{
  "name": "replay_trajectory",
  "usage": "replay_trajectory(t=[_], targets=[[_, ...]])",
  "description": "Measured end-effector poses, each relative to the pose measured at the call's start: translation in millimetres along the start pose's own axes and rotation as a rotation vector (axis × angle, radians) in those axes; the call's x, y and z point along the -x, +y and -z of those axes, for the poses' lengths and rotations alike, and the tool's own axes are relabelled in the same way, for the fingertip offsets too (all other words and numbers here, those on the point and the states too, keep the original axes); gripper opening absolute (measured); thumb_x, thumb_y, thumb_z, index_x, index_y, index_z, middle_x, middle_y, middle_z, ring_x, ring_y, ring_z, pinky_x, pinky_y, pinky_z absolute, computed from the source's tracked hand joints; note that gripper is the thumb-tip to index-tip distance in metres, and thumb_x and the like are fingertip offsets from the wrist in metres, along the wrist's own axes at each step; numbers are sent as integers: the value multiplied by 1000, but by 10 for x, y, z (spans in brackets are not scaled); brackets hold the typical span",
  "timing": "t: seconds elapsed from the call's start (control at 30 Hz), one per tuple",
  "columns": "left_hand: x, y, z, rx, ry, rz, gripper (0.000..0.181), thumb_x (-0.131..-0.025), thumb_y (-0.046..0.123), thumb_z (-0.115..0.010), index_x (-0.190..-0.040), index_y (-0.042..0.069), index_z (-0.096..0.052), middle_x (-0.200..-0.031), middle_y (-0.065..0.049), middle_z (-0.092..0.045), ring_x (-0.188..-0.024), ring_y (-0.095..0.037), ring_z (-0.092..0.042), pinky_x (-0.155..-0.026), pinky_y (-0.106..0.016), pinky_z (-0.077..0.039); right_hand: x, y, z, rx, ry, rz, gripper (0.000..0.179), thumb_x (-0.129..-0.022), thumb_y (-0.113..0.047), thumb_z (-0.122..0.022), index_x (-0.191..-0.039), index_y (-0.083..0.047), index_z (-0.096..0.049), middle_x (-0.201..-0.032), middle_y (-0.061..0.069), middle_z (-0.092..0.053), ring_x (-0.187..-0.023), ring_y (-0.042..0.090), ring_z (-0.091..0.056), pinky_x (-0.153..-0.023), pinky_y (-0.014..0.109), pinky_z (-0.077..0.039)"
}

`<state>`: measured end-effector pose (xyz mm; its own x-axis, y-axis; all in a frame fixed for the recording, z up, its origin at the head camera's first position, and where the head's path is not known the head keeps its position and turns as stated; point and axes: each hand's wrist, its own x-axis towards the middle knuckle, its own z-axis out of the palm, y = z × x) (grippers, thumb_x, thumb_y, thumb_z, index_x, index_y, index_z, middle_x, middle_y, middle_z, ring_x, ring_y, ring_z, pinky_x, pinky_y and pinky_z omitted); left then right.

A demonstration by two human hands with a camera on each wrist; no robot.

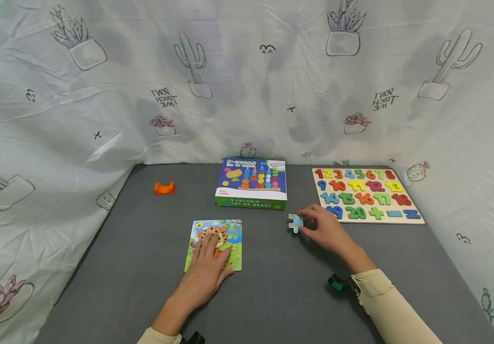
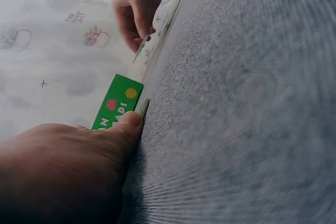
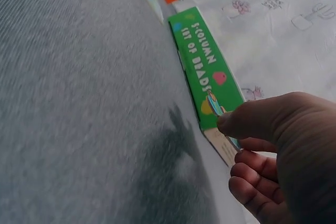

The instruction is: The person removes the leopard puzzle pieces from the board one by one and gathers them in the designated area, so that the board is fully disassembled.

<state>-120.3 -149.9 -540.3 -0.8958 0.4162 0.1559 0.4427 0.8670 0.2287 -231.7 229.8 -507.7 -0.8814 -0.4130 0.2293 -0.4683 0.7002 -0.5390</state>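
A square jigsaw puzzle (image 1: 235, 231) with a spotted leopard cub picture lies on the grey table, its middle partly covered. My left hand (image 1: 206, 272) rests on it, fingers stretched over the cub. Off to the right, my right hand (image 1: 326, 231) pinches a blue and green puzzle piece (image 1: 295, 223) by its right edge. In the right wrist view, thumb and fingers hold that puzzle piece (image 3: 214, 103) above the table. From the left wrist view, the left thumb (image 2: 131, 120) lies against the puzzle's edge.
Behind the puzzle lies a bead set box (image 1: 251, 184). A wooden number board (image 1: 369, 195) sits at the back right, close to the right hand. Toward the back left is a small orange curved block (image 1: 164, 188). Cactus-print cloth (image 1: 238, 86) hangs around the table (image 1: 268, 296).
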Motion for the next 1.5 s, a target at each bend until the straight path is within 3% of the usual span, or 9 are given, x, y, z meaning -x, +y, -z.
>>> replay_trajectory(t=[0.5,0.97,1.5], targets=[[2,-25,31,11,45,-28,50,-102,41,-75,-143,13,-69,-163,-32,-39,-156,-52,-31,-126,-69,-23,109,167,-17,13,-32,-15,32,-94,-11,-86,-123,-1,-78,-113,8,-69,-92,19,-60,-79,43,-54],[-15,-56,38,2,29,-22,51,-103,43,-75,-145,15,-69,-165,-30,-39,-157,-51,-30,-126,-67,-24,108,186,-9,2,-62,-31,34,-92,-7,-87,-124,-1,-79,-117,11,-68,-93,20,-61,-81,43,-56],[52,110,136,-37,-34,89,53,-106,43,-71,-153,20,-64,-168,-26,-39,-158,-55,-23,-125,-70,-25,113,214,-21,-10,-37,-7,35,-92,-6,-82,-127,-1,-77,-115,10,-68,-92,20,-61,-79,44,-55]])
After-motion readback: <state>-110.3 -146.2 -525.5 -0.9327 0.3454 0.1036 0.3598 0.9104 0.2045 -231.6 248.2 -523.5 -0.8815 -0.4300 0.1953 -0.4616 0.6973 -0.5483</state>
